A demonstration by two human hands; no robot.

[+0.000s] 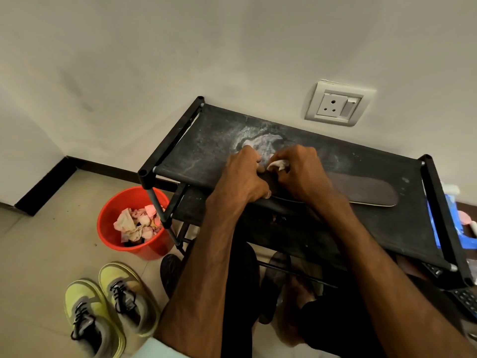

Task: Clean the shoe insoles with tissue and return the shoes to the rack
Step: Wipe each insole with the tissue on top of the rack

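A dark brown insole (366, 190) lies flat on the top shelf of the black shoe rack (206, 148). My left hand (242, 177) grips the insole's left end, fingers curled over it and thumb at its near edge. My right hand (299, 171) holds a crumpled white tissue (278, 164) and presses it on the insole just beside the left hand. A pair of yellow-green and grey sneakers (103, 306) stands on the floor at the lower left.
A red bucket (113, 239) with several crumpled used tissues stands on the floor left of the rack. White dust marks the rack's top fabric. A wall socket (335, 104) is above the rack. Blue and white items (459, 228) sit right of the rack. Dark footwear (170, 272) lies under the rack.
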